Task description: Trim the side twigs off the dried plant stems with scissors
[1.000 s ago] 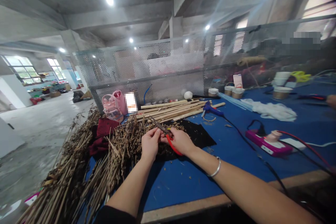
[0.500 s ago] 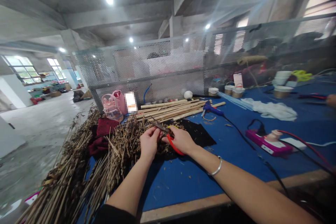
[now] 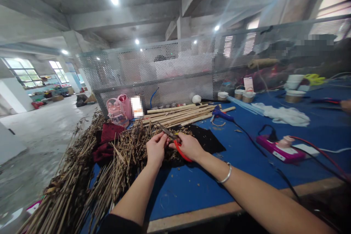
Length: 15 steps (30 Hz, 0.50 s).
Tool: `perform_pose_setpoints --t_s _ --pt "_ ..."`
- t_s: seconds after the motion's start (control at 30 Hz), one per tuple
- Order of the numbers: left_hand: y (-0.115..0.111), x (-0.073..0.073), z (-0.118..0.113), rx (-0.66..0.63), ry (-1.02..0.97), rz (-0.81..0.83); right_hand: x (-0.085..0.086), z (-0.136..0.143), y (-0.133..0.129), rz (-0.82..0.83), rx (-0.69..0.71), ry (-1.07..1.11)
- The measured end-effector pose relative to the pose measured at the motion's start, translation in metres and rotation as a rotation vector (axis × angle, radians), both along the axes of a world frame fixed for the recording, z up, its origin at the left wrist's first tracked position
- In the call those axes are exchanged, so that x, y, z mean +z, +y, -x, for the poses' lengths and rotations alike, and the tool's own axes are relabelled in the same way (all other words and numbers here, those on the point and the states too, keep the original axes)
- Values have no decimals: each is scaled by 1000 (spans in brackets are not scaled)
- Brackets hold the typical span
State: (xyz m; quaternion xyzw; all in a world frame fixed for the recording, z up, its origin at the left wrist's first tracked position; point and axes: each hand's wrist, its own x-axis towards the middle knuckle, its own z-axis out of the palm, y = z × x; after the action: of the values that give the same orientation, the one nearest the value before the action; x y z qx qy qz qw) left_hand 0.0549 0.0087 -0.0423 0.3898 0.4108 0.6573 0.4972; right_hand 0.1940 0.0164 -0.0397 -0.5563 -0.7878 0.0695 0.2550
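Note:
Red-handled scissors (image 3: pixel 179 149) are in my right hand (image 3: pixel 189 147), fingers wrapped round the handles and blades pointing up and left. Close beside the blades, my left hand (image 3: pixel 156 149) has its thumb and fingers pinched together; what they hold is too small to make out. Dried brown plant stalks (image 3: pixel 128 144) lie in a heap under and to the left of my left hand. A black cloth (image 3: pixel 210 139) with loose bits on it spreads beneath and to the right of my hands.
Pale wooden sticks (image 3: pixel 181 114) lie behind my hands, with a blue glue gun (image 3: pixel 219 112) at their right end. A pink power strip (image 3: pixel 282 150) with cables sits at right, near white gloves (image 3: pixel 285 114). A pink bag (image 3: pixel 119 109) stands against the perforated metal panel (image 3: pixel 164 76).
The scissors' handles have drawn closer together in my right hand. My left hand stays in nearly the same place. At far right, another person's hand has shifted slightly.

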Motion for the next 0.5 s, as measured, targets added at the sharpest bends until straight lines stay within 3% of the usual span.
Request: perform_pose_setpoints --t_s 0.23,0.5 --pt "4 -1 2 8 -69 4 3 -1 0 -8 -2 -69" --pt "4 -2 2 -37 0 21 5 -1 -3 -31 17 -73"
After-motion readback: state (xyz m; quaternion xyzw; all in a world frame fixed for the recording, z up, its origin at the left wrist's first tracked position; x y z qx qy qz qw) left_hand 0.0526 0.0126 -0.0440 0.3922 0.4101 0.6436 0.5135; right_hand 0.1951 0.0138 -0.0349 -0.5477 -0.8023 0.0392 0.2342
